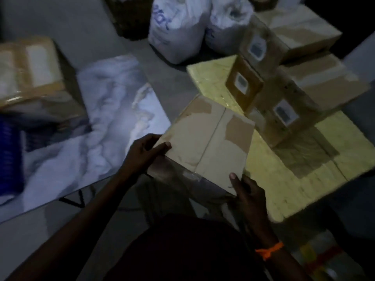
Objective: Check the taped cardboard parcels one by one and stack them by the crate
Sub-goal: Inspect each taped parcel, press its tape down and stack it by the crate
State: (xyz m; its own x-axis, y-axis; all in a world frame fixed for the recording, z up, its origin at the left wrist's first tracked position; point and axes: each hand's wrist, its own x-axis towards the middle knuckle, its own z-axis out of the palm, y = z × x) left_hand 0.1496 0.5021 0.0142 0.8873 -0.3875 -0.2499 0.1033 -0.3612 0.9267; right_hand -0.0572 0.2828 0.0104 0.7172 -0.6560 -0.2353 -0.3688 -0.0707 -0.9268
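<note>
I hold a taped cardboard parcel (205,136) in front of me, its top showing torn brown patches and a centre seam. My left hand (145,153) grips its near left corner, thumb on top. My right hand (246,191) grips its near right corner, an orange band on that wrist. Several more parcels with white labels (284,94) stand stacked to the right on a yellow slab (284,175). A blue crate (10,155) sits at the far left edge, with another taped parcel (34,72) behind it.
A marbled white-and-blue board (105,122) lies on the floor at centre left. Two white sacks (182,27) stand at the back. The scene is dim and partly blurred; grey floor (60,23) shows at the upper left.
</note>
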